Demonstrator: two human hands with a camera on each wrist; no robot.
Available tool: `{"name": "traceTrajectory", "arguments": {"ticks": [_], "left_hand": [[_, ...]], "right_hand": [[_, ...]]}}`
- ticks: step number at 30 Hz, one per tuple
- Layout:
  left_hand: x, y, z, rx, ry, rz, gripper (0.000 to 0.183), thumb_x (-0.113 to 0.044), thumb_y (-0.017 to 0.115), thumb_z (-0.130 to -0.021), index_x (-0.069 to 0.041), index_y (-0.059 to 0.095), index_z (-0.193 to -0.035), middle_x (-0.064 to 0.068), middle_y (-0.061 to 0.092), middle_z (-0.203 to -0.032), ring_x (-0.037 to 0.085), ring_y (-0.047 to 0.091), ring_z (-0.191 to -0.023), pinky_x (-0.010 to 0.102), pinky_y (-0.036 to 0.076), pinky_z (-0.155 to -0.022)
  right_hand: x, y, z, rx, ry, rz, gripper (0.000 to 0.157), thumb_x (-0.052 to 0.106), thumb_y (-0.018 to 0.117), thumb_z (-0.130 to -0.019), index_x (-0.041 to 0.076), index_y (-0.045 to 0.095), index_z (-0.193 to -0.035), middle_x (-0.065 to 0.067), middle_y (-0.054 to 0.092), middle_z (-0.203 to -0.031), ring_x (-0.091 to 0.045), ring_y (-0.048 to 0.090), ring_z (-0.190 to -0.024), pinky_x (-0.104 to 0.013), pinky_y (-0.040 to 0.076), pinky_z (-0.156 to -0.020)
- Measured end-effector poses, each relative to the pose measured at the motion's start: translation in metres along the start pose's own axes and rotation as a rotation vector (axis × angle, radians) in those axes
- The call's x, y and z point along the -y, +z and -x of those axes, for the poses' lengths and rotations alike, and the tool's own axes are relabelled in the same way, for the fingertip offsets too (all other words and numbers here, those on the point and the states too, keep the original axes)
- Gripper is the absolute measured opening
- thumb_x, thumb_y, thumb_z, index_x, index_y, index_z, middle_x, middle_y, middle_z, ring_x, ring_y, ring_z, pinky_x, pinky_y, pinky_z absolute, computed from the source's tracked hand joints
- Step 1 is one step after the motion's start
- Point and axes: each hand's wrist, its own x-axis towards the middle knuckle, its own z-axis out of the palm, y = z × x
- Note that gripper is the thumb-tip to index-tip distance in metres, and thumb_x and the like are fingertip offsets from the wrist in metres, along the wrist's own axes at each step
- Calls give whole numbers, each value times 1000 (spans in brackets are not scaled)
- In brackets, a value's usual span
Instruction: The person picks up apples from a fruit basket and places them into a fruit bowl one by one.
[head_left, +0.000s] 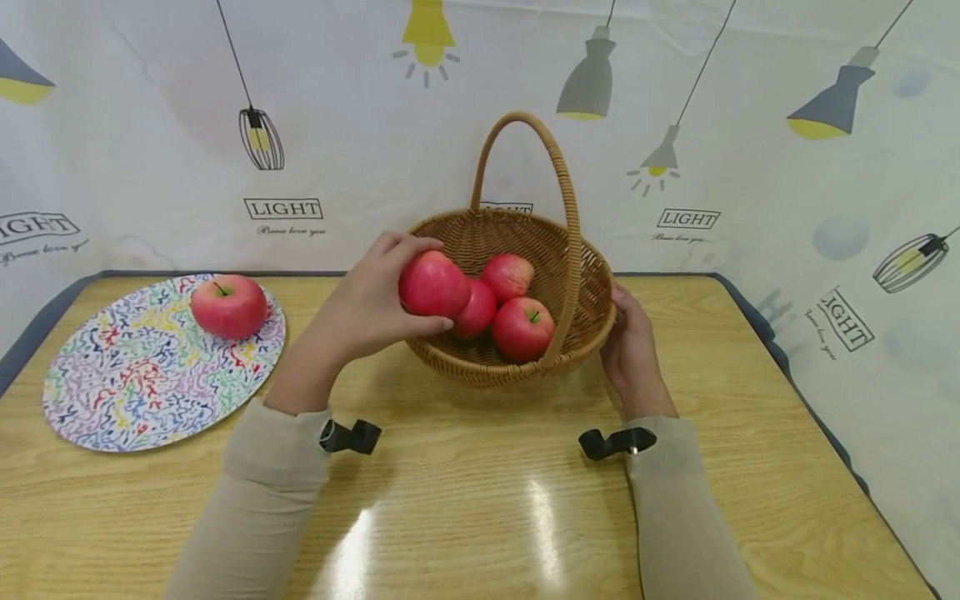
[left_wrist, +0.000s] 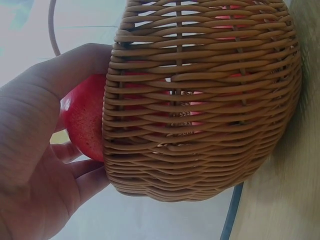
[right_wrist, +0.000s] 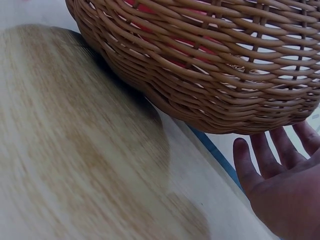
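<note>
My left hand (head_left: 367,296) grips a red apple (head_left: 433,283) at the left rim of the wicker basket (head_left: 480,377), thumb and fingers on either side of it. In the left wrist view that apple (left_wrist: 85,117) sits partly behind the woven wall. Three more apples, among them one with a stem (head_left: 523,328), lie together inside. My right hand (head_left: 633,350) touches the basket's right side. The right wrist view shows its fingers (right_wrist: 265,155) fairly straight against the weave, tips partly hidden. The basket leans toward me.
On the left, a round board with colourful squiggles (head_left: 150,392) bears another apple (head_left: 228,307). The basket's tall arched handle (head_left: 567,200) rises over its opening. A wood-grain table (head_left: 465,500) lies below, with a lamp-printed backdrop (head_left: 360,125) behind.
</note>
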Motion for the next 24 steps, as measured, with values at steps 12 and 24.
{"name": "traceTrajectory", "arguments": {"ticks": [12, 24], "left_hand": [[1, 6, -2, 37, 3, -28, 80, -38, 90, -71, -24, 54, -141, 4, 48, -141, 25, 60, -119, 50, 54, -99], [-1, 12, -1, 71, 32, -85, 79, -39, 90, -71, -24, 55, -141, 3, 48, -137, 26, 64, -111, 49, 57, -94]], "right_hand": [[-11, 7, -4, -7, 10, -106, 71, 50, 46, -96, 23, 30, -159, -4, 23, -167, -25, 19, -156, -40, 9, -130], [-11, 15, -2, -27, 31, -99, 66, 55, 42, -97, 27, 36, -156, 2, 27, -166, -22, 20, -156, -39, 10, -130]]}}
